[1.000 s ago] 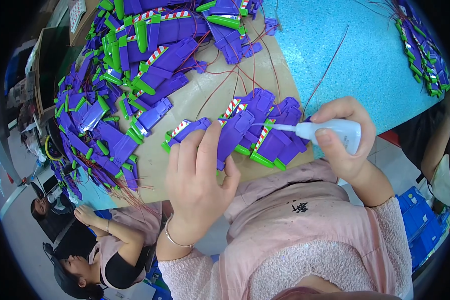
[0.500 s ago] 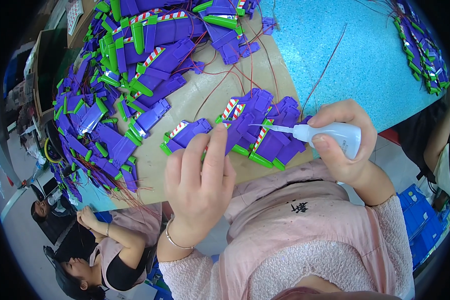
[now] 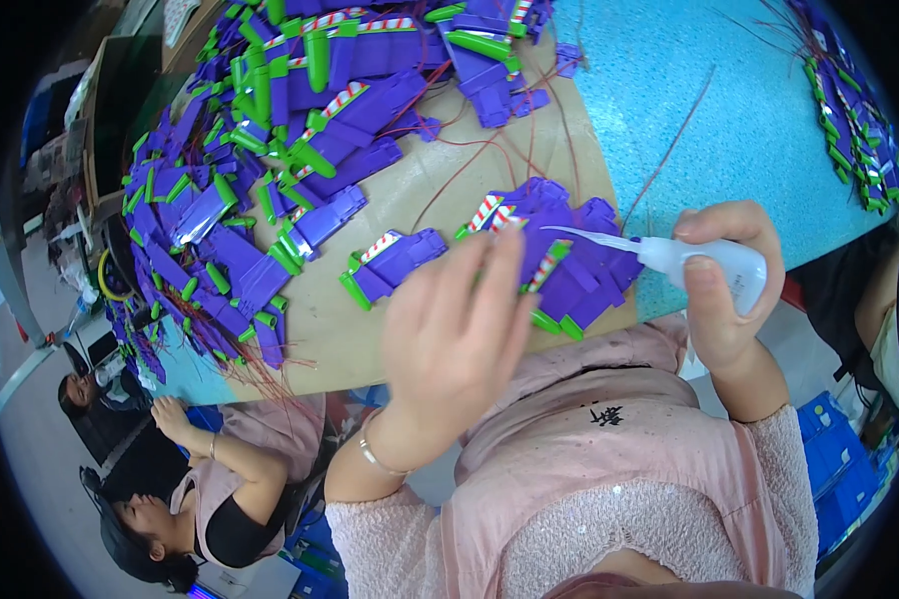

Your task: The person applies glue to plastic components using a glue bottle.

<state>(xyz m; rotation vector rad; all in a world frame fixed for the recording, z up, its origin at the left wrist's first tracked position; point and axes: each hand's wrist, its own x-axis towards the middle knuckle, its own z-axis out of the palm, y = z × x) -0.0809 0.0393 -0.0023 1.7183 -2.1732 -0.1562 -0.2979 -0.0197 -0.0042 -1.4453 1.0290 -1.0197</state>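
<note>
My right hand (image 3: 717,334) is closed round a small white squeeze bottle (image 3: 744,275), its long thin nozzle pointing left over a cluster of purple plastic wing-shaped pieces (image 3: 594,265). These pieces have green ends and red-and-white striped edges. My left hand (image 3: 459,339) is over the left side of that cluster, fingers stretched out and blurred by motion; whether the fingertips touch a piece cannot be made out. One separate purple piece (image 3: 405,262) lies just left of the cluster, beyond my left hand.
A large heap of similar pieces (image 3: 240,270) with thin red wires covers the table's left and far side. More pieces (image 3: 849,120) lie at the far right on a blue speckled surface (image 3: 709,130). Another person (image 3: 240,469) sits at the left. Blue bins (image 3: 834,454) stand lower right.
My left hand has moved right and slightly up over the cluster. The bottle in my right hand has shifted a little right, partly along with the whole view.
</note>
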